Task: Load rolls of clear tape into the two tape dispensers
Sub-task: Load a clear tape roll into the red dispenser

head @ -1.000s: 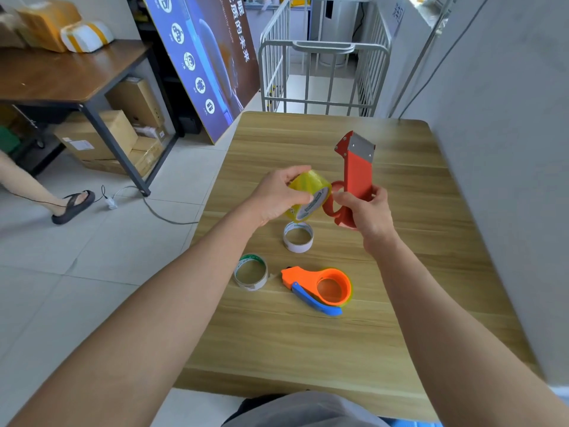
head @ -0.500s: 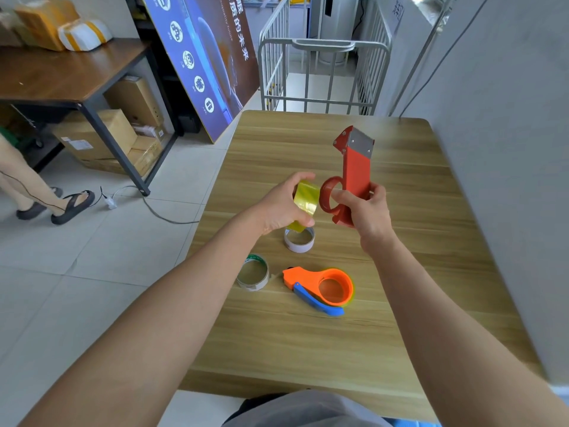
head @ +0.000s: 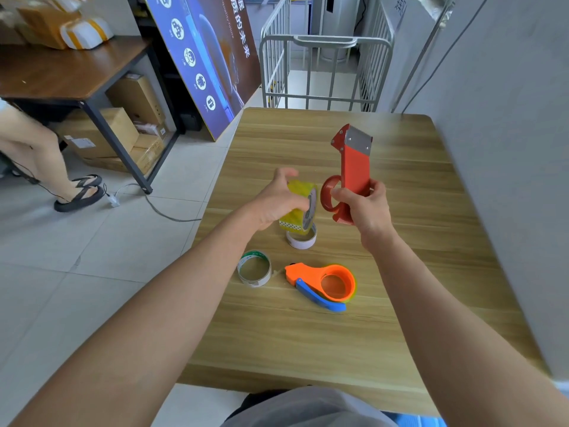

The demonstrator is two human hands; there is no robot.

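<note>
My right hand (head: 363, 208) grips a red tape dispenser (head: 352, 167) upright above the table, its serrated metal blade at the top and its ring hub facing left. My left hand (head: 277, 200) holds a yellowish clear tape roll (head: 297, 208) on edge, its open core facing the red hub with a small gap between them. An orange dispenser with a blue lever (head: 323, 283) lies flat on the wooden table (head: 415, 272) with tape in its ring. Two nearly empty rolls lie flat: a white one (head: 303, 238) just beneath the held roll and a green-printed one (head: 255, 268) left of the orange dispenser.
A grey wall (head: 508, 149) runs along the table's right side. A metal cage trolley (head: 323, 57) stands past the far edge, next to a leaning blue poster board (head: 203, 57). A person's legs in sandals (head: 70, 186) are on the tiled floor at left, near a desk with cardboard boxes.
My left hand has turned the tape roll so its core faces the red dispenser's hub. The dispenser is held more upright. The person at left has stepped closer.
</note>
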